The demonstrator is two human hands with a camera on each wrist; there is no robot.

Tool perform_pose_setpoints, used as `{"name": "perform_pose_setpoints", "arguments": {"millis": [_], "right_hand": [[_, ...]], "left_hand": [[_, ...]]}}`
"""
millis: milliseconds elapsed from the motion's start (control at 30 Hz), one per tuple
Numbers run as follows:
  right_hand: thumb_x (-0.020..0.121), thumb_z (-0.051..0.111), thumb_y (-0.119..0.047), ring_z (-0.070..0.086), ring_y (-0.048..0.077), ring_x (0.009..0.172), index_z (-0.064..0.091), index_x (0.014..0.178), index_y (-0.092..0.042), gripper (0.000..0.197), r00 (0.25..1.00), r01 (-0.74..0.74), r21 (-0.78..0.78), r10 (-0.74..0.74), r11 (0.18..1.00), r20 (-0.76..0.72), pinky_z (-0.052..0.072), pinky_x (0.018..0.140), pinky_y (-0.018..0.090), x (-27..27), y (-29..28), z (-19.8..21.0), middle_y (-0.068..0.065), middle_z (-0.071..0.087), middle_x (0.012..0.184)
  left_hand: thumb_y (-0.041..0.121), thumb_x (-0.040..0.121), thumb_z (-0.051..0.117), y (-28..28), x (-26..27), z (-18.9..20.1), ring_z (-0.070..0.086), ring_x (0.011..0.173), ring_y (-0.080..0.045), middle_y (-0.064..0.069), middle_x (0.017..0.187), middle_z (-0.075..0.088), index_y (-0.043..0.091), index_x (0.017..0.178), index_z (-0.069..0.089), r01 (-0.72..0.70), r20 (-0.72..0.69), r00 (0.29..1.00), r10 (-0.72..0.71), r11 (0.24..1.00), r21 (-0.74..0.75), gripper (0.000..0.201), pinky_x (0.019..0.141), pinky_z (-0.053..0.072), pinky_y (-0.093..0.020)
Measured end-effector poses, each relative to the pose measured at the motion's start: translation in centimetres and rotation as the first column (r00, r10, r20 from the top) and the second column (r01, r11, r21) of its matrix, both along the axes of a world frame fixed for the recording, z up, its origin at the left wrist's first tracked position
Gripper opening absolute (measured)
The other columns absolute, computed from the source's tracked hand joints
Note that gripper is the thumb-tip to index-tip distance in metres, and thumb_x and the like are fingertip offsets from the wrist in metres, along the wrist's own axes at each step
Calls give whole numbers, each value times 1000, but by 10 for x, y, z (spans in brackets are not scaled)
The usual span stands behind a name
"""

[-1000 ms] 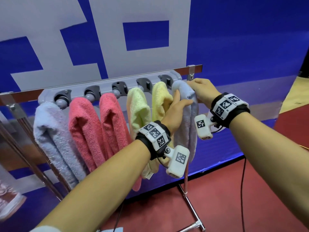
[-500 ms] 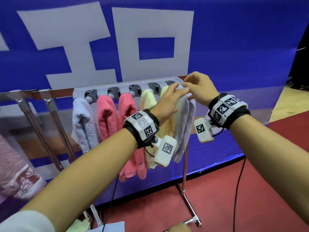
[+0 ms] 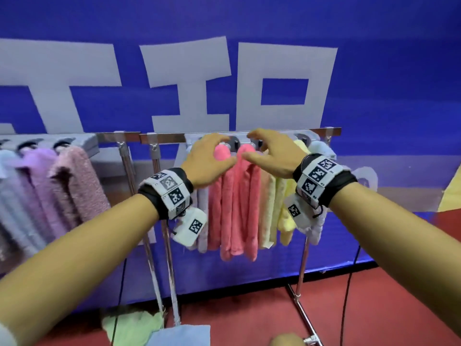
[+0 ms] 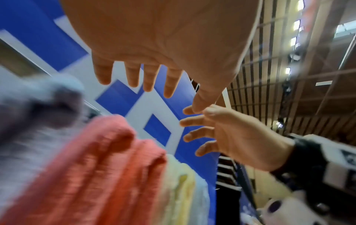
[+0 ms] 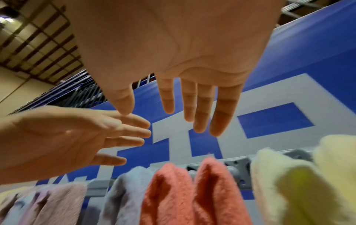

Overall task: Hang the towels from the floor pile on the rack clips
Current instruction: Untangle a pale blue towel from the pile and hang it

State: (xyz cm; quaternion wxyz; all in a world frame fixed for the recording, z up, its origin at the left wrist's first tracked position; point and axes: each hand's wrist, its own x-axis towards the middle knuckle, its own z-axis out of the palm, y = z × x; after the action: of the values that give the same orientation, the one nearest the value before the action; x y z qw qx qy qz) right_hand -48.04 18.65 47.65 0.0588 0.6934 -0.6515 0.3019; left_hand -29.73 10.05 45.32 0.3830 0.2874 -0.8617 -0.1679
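Observation:
A grey clip bar (image 3: 303,136) on the metal rack carries several hanging towels: lavender (image 3: 202,221), two pink (image 3: 245,201), cream (image 3: 269,213), yellow (image 3: 287,218) and a pale grey-blue one (image 3: 321,148) at the right end. My left hand (image 3: 212,156) and right hand (image 3: 272,156) hover side by side in front of the pink towels' tops, thumbs almost meeting. Both hold nothing, fingers straight and spread (image 4: 134,76) (image 5: 194,109). On the floor below lie a green towel (image 3: 132,325) and a blue towel (image 3: 180,335).
A second clip rack (image 3: 87,143) to the left holds purple and pinkish towels (image 3: 74,186). The blue banner wall (image 3: 386,96) stands close behind both racks. Rack legs (image 3: 303,270) and black cables (image 3: 346,295) run down to the red floor.
Both hands have let go of the pale towel at the rack's right end and moved left to the pink towels, fingers spread. The head view has pulled back.

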Motion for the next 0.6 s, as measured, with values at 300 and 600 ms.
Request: {"name": "perform_pose_setpoints", "arguments": {"millis": [300,600], "right_hand": [[84,55,-66,39,32,138,29,150,-30,80,921,-59,121,101,991,-376,42,106,46,97,-48,-27,8,18,161],[84,45,-72,17,30,148,18,153,-33,84,846,-43,236,161,971,-508,38,109,53,173,-75,-68,6,1,164]], "left_hand": [[77,74,50,-45,107,-46,2,152,-28,-9,165,6,33,152,27,-297,353,887,298,953,-57,93,122,12,-52],[67,83,54,-65,181,-91,-4,152,-28,-6,165,-1,38,153,20,-385,484,783,391,915,-116,83,120,6,-58]]}}
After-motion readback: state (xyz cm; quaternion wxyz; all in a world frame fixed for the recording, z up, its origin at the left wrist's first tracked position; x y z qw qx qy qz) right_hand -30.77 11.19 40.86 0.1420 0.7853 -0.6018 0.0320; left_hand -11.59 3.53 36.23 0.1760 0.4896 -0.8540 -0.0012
